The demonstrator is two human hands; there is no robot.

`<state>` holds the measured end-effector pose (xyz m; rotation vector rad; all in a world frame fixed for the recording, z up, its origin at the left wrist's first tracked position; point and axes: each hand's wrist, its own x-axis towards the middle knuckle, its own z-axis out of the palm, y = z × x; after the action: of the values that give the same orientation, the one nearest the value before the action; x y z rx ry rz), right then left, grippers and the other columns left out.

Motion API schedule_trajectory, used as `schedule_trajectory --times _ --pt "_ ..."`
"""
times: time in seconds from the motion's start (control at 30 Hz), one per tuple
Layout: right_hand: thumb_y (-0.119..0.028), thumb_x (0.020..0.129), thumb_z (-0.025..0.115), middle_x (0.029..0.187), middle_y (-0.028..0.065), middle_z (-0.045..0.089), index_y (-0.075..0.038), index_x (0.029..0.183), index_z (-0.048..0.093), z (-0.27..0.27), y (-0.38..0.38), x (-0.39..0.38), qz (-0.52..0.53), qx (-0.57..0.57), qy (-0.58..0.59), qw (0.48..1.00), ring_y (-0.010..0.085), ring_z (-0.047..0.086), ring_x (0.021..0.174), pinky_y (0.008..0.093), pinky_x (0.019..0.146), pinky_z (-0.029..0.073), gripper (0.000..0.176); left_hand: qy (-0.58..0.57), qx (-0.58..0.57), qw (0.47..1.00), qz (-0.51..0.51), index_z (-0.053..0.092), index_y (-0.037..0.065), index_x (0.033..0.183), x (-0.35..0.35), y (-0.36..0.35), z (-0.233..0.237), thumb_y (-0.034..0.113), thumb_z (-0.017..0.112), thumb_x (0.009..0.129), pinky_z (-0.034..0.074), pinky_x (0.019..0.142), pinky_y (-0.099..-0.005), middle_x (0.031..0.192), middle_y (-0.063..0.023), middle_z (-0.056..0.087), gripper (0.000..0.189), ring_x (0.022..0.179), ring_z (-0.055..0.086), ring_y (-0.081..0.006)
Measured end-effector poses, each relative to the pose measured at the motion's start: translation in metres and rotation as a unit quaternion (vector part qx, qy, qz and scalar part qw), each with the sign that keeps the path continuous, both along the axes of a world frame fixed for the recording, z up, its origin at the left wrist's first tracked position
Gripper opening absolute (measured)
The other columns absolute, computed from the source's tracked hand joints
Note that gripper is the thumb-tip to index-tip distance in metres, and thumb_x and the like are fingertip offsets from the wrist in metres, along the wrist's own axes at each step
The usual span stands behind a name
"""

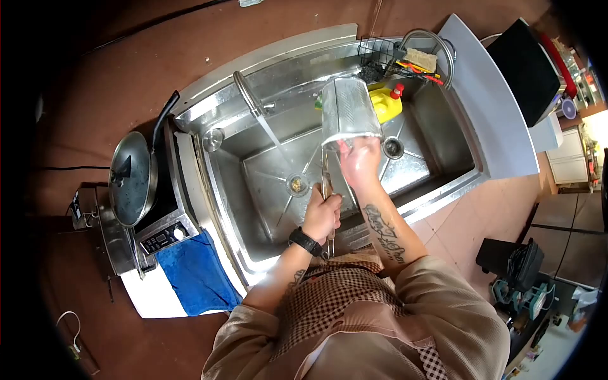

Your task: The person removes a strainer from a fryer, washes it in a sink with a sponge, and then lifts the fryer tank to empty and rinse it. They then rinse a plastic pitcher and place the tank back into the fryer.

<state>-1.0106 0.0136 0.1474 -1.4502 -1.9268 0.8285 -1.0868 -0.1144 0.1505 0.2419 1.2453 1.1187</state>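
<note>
A wire-mesh fry basket (348, 111) is tilted over the divider of a double steel sink (253, 218), its rim toward me. My left hand (322, 214) is closed round the basket's long metal handle (326, 180), near my apron. At the rim is my right hand (361, 161), its thumb on the near edge. The rest of its fingers are partly hidden by the basket. From the tap (246, 92) a stream of water (271, 132) falls into the left basin, apart from the basket. Bits of food lie in the left drain (296, 185).
A yellow bottle (387, 104) with a red cap stands behind the basket. A wire rack (380, 54) holds a sponge (421, 60) and scrubbing things. Left of the sink are a lidded pan (133, 180) on a cooker and a blue cloth (196, 272).
</note>
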Motion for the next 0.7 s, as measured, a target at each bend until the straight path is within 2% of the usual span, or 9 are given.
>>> schedule_trajectory --times 0.07,0.13,0.27,0.37,0.47,0.5,0.57,0.6,0.7 --pt "0.007 0.084 0.051 0.121 0.0179 0.06 0.002 0.118 0.059 0.019 -0.011 -0.001 0.007 0.019 0.173 0.985 0.0302 0.06 0.11 0.0398 0.097 0.049 0.035 0.012 0.014 1.0 -0.011 0.038 0.011 0.112 -0.007 0.002 0.007 0.012 0.053 0.096 0.03 0.04 -0.0239 0.071 -0.0007 0.044 0.022 0.051 0.041 -0.0078" --pt "0.009 0.078 0.052 0.127 0.0183 0.057 0.001 0.122 0.059 0.019 0.0 0.013 0.111 0.374 0.017 0.92 0.0345 0.057 0.113 0.0406 0.1 0.047 0.045 0.006 0.017 1.0 0.007 0.039 0.011 0.115 -0.014 0.01 0.024 0.015 0.054 0.097 0.03 0.041 -0.0234 0.071 -0.0004 0.043 0.024 0.051 0.04 -0.0076" --pt "-0.001 0.076 0.055 0.131 0.0173 0.054 0.003 0.127 0.055 0.027 0.028 0.029 0.26 0.37 -0.23 0.862 0.0354 0.052 0.121 0.0412 0.102 0.046 0.051 -0.001 0.004 1.0 0.023 0.041 0.011 0.114 -0.017 0.012 0.033 0.017 0.054 0.098 0.031 0.041 -0.0238 0.071 0.0014 0.043 0.022 0.051 0.04 -0.0074" --pt "-0.008 0.079 0.056 0.126 0.0165 0.057 0.002 0.118 0.059 -0.019 0.028 0.031 0.249 0.387 -0.229 0.858 0.0349 0.055 0.116 0.0396 0.096 0.049 0.04 0.032 0.016 0.999 -0.012 0.044 0.009 0.11 -0.01 0.014 0.031 0.014 0.055 0.095 0.033 0.042 -0.0273 0.072 -0.0015 0.046 0.02 0.053 0.043 -0.0096" --pt "-0.011 0.078 0.06 0.127 0.0222 0.055 0.002 0.109 0.059 -0.028 0.036 0.023 0.274 0.096 -0.374 0.881 0.0365 0.053 0.118 0.0413 0.096 0.046 0.034 0.194 0.08 0.977 -0.028 0.046 0.003 0.107 -0.002 0.019 -0.009 0.01 0.058 0.087 0.043 0.055 -0.0357 0.074 -0.0095 0.053 0.024 0.062 0.053 -0.0196" --pt "-0.017 0.077 0.062 0.126 0.0244 0.054 0.001 0.106 0.057 -0.019 0.053 0.01 0.273 -0.123 -0.44 0.847 0.0378 0.052 0.116 0.0433 0.094 0.046 0.034 0.221 0.087 0.971 -0.033 0.046 0.002 0.107 0.0 0.021 -0.021 0.009 0.058 0.086 0.044 0.059 -0.0368 0.076 -0.0113 0.054 0.025 0.065 0.055 -0.0225" --pt "-0.018 0.079 0.06 0.108 0.0218 0.065 0.001 0.101 0.064 -0.063 0.036 0.021 0.212 0.182 -0.327 0.903 0.0384 0.063 0.1 0.0423 0.086 0.051 0.029 0.173 0.027 0.983 -0.057 0.046 -0.001 0.108 -0.005 0.023 -0.005 0.009 0.058 0.085 0.047 0.069 -0.039 0.084 -0.0174 0.058 0.027 0.076 0.06 -0.0301" --pt "-0.016 0.082 0.057 0.101 0.0195 0.068 0.001 0.097 0.067 -0.067 0.024 0.02 0.168 0.338 -0.272 0.885 0.0376 0.066 0.093 0.0414 0.083 0.053 0.024 0.218 0.052 0.974 -0.044 0.046 -0.001 0.108 -0.01 0.026 -0.009 0.009 0.058 0.085 0.047 0.07 -0.0392 0.087 -0.0186 0.059 0.027 0.078 0.06 -0.0312" --pt "-0.011 0.083 0.055 0.108 0.0211 0.068 0.001 0.1 0.066 -0.066 0.005 0.041 0.23 0.498 -0.341 0.764 0.0352 0.067 0.1 0.0396 0.085 0.054 0.024 0.33 0.08 0.94 -0.042 0.047 -0.002 0.108 -0.022 0.02 -0.016 0.009 0.057 0.085 0.047 0.074 -0.0392 0.095 -0.0219 0.061 0.028 0.085 0.062 -0.0335"
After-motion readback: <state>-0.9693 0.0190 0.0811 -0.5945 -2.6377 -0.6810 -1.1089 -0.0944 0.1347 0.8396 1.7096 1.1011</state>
